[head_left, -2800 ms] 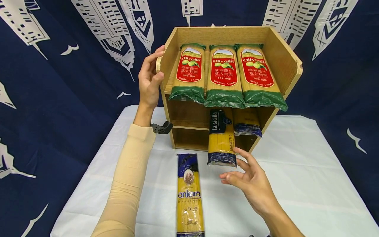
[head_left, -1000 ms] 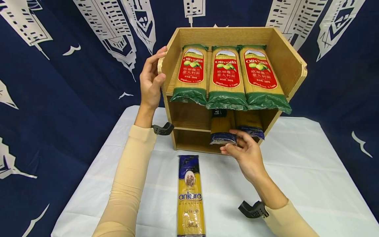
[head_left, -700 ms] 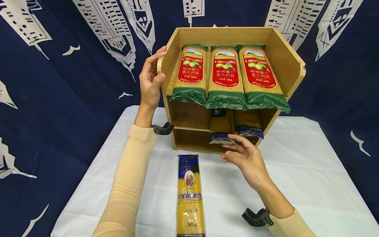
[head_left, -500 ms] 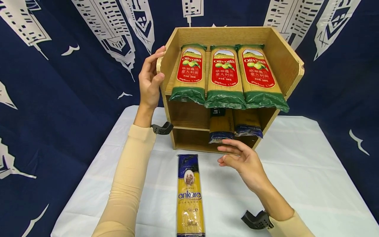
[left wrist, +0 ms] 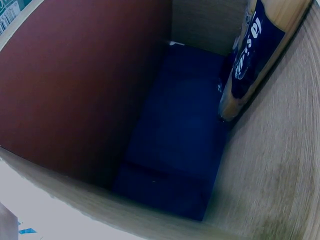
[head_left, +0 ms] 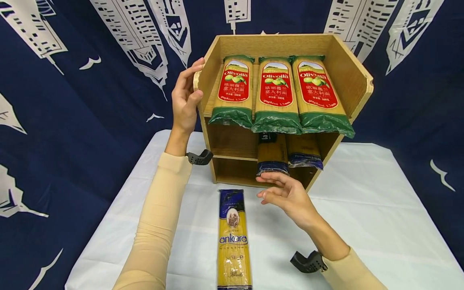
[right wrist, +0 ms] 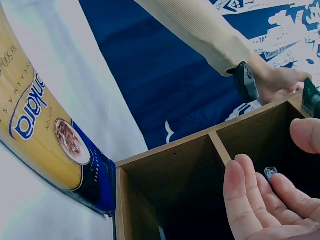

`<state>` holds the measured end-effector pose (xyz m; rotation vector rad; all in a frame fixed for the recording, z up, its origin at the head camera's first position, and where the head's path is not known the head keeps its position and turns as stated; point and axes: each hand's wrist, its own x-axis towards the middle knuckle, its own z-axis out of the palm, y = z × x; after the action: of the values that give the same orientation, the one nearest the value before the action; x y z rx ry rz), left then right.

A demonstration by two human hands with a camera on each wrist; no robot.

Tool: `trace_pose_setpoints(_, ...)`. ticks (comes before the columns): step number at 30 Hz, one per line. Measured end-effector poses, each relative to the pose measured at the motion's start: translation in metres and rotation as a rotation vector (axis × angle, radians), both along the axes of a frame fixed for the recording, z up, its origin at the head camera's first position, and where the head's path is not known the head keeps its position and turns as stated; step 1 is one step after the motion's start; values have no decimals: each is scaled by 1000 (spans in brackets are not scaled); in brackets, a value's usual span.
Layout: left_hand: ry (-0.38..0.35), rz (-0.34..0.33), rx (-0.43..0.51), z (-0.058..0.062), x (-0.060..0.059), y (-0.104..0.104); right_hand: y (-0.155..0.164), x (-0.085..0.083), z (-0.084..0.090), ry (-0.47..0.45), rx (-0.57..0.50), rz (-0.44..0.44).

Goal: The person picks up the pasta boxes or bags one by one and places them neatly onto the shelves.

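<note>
My left hand [head_left: 185,100] grips the left side edge of a wooden shelf unit [head_left: 272,39], thumb in front and fingers behind. On the middle shelf lies a yellow "la sicilia" spaghetti pack [head_left: 272,151], its blue end sticking out a little. My right hand [head_left: 290,197] is just below that end, fingers loosely bent and holding nothing. In the right wrist view, thumb and fingers stand apart. An "ankara" spaghetti pack [head_left: 233,241] lies flat on the table in front of the unit. The left wrist view looks into the shelf, with a spaghetti pack [left wrist: 255,50] inside.
Three Olivoilà spaghetti packs [head_left: 276,84] lie side by side on the top shelf, their green ends overhanging the front. Another yellow pack [head_left: 303,149] sits at the right of the middle shelf. A white cloth [head_left: 362,209] covers the table; a dark blue patterned curtain [head_left: 90,133] hangs behind.
The la sicilia pack, which stuck far out, has slid back into the middle shelf. My right hand has come off its end and moved down and left. My left hand keeps its grip.
</note>
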<state>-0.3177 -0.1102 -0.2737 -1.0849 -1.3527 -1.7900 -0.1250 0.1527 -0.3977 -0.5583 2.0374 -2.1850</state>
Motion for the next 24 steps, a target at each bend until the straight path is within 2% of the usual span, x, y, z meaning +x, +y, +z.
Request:
trace_pose_setpoints(8, 1, 0, -1, 1, 1, 0, 4, -11, -1, 12, -10, 9)
trace_pose_setpoints(24, 3, -5, -5, 1, 1, 0, 7, -37, 3, -25, 9, -18)
